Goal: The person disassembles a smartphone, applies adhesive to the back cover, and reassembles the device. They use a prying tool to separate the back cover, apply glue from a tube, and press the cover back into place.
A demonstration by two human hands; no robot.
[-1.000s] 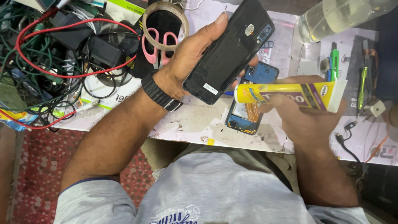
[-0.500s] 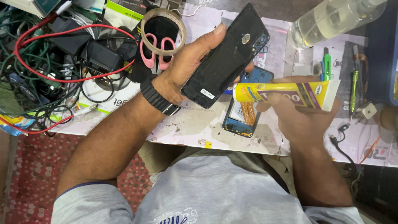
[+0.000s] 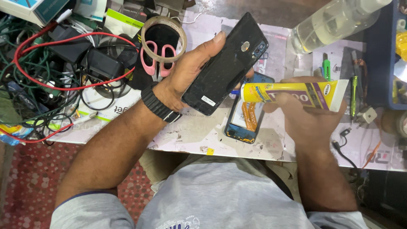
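My left hand [image 3: 186, 78] grips a black phone back cover [image 3: 227, 63], tilted up above the table with its camera holes toward the top right. My right hand [image 3: 303, 116] holds a yellow glue tube [image 3: 296, 93] lying sideways, its nozzle pointing left at the cover's lower right edge. Below them a blue phone frame [image 3: 246, 121] with an orange flex strip lies flat on the white table sheet [image 3: 190, 131]. A black watch sits on my left wrist.
Pink-handled scissors [image 3: 159, 59] and a tape roll [image 3: 163, 25] lie at the back. A tangle of red and black cables with chargers [image 3: 63, 68] fills the left. A clear bottle [image 3: 335, 23], a green tool [image 3: 326, 70] and a blue tray [image 3: 381, 55] stand at the right.
My left hand has tilted the back cover slightly and brought it closer to the glue tube's nozzle. The right hand with the tube has stayed nearly still.
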